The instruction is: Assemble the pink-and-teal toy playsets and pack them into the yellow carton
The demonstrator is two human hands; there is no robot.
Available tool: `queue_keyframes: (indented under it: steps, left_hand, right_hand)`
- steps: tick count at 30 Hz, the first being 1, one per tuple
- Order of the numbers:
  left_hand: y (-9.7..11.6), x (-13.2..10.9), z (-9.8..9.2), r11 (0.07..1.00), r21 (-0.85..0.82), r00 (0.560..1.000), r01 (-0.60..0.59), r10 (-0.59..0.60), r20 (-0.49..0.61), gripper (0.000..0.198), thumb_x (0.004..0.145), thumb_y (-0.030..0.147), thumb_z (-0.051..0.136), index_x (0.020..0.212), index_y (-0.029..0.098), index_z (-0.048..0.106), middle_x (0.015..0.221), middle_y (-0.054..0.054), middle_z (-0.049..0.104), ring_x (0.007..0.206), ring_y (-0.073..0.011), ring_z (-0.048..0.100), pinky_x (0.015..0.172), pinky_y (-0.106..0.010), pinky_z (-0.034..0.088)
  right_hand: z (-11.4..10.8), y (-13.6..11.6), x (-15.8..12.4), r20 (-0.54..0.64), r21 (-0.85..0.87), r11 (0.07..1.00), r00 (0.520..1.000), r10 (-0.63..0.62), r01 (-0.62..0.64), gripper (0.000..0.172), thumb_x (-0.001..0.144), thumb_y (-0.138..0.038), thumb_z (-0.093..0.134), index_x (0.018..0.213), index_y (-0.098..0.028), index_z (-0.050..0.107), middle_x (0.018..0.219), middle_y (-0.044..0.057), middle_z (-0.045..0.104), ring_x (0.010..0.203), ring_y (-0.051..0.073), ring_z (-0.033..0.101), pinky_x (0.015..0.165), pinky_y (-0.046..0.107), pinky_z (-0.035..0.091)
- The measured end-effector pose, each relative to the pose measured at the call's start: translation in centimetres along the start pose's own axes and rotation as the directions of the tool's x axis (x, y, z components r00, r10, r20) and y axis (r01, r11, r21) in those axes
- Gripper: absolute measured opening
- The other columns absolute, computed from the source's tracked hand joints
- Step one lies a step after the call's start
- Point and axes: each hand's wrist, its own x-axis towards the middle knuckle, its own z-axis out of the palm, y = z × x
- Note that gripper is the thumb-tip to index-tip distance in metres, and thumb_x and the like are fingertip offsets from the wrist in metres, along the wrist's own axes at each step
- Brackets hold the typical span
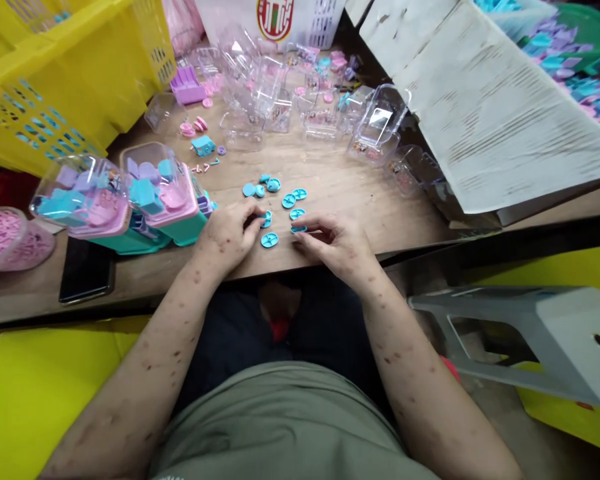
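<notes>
Near the table's front edge, my left hand [233,230] is closed, thumb and fingers pinching a small turquoise plastic disc [267,219]. Across a narrow gap, my right hand [336,244] pinches another turquoise disc [299,229] between thumb and fingertips. A loose disc with a cross-shaped ridge [269,240] lies between the hands, closer to me. Just beyond the right fingertips lies one more ridged disc [297,214], with a pair of them [289,201] farther back. Several turquoise round pieces [274,185] form a small group beyond the left hand.
Two clear-lidded toy boxes [165,200] stand left, beside a black phone [87,270] and a tub of pink pieces [10,237]. Clear plastic cases [275,100] pile up at the back. A yellow crate [70,80] and a white carton [495,100] flank the table.
</notes>
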Motion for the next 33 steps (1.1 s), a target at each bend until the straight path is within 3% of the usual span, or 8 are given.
queue_keyframes:
  steps: [3,5,8,14,22,26,29,33]
  left_hand:
    - [-0.2,0.2,-0.5,1.0,0.022,1.0,-0.006,0.005,0.03,0.018,0.102,0.022,0.066,0.113,0.022,0.079,0.123,-0.009,0.087,0.114,-0.0294,0.083,0.105,-0.041,0.063]
    - [-0.1,0.2,-0.6,0.999,0.036,1.0,0.002,-0.003,0.031,0.017,0.102,0.023,0.066,0.112,0.022,0.08,0.123,-0.008,0.087,0.114,-0.0292,0.082,0.105,-0.04,0.062]
    - [0.4,0.1,-0.3,0.997,0.064,0.999,0.033,-0.033,-0.001,0.013,0.101,0.025,0.07,0.108,0.022,0.081,0.116,-0.009,0.087,0.11,-0.0302,0.082,0.102,-0.041,0.062]
    - [2.2,-0.2,0.8,0.968,0.181,0.981,0.172,-0.151,-0.123,0.011,0.101,0.029,0.075,0.098,0.02,0.08,0.102,-0.011,0.083,0.094,-0.0301,0.076,0.087,-0.04,0.059]
    - [2.9,0.3,1.0,0.964,0.174,0.975,0.202,-0.182,-0.125,0.017,0.103,0.03,0.073,0.087,0.022,0.075,0.096,-0.009,0.077,0.091,-0.029,0.071,0.088,-0.041,0.057]
    - [2.5,0.5,1.1,0.969,0.145,0.975,0.198,-0.18,-0.131,0.017,0.102,0.029,0.073,0.087,0.021,0.075,0.098,-0.008,0.079,0.088,-0.0261,0.07,0.088,-0.039,0.057]
    - [2.1,0.8,1.0,0.977,0.107,0.98,0.182,-0.172,-0.103,0.013,0.1,0.025,0.073,0.09,0.02,0.078,0.102,-0.009,0.082,0.095,-0.027,0.074,0.094,-0.039,0.06]
    - [1.6,0.5,0.6,0.994,0.032,0.988,0.102,-0.097,-0.118,0.011,0.101,0.023,0.072,0.105,0.02,0.082,0.114,-0.009,0.085,0.11,-0.029,0.079,0.105,-0.041,0.062]
  right_hand:
    - [0.6,-0.5,0.8,0.117,-0.157,0.984,0.991,-0.071,0.089,0.01,0.098,-0.032,0.084,0.106,-0.027,0.087,0.138,0.007,0.083,0.101,0.025,0.083,0.093,0.042,0.07]
    - [0.9,-1.0,1.4,0.204,-0.223,0.969,0.977,-0.063,0.109,0.008,0.1,-0.023,0.082,0.106,-0.027,0.087,0.129,0.005,0.086,0.1,0.024,0.082,0.093,0.04,0.066]
    - [1.2,-1.6,2.3,0.273,-0.293,0.951,0.962,-0.018,0.101,0.007,0.101,-0.02,0.082,0.104,-0.025,0.086,0.108,0.002,0.087,0.094,0.022,0.08,0.089,0.035,0.061]
    - [0.7,-1.7,3.0,0.345,-0.311,0.943,0.939,-0.001,0.116,0.006,0.1,-0.019,0.083,0.104,-0.023,0.084,0.099,0.0,0.083,0.091,0.02,0.075,0.087,0.031,0.056]
    - [0.8,-1.1,2.3,0.275,-0.203,0.974,0.96,-0.046,0.105,0.008,0.098,-0.02,0.084,0.104,-0.025,0.087,0.106,0.001,0.081,0.086,0.018,0.076,0.085,0.031,0.063]
    - [0.4,-0.7,1.1,0.144,-0.003,0.999,0.989,-0.033,0.034,0.015,0.098,-0.036,0.086,0.109,-0.026,0.086,0.109,0.003,0.082,0.088,0.021,0.08,0.081,0.035,0.07]
    - [0.2,-0.7,0.8,0.122,0.104,0.994,0.992,-0.027,0.014,0.027,0.096,-0.047,0.089,0.112,-0.026,0.085,0.109,0.003,0.084,0.095,0.023,0.082,0.088,0.038,0.072]
    - [0.8,-0.6,1.6,0.161,0.03,0.995,0.982,-0.099,0.095,0.032,0.098,-0.047,0.089,0.121,-0.026,0.087,0.112,0.004,0.087,0.093,0.023,0.082,0.09,0.037,0.071]
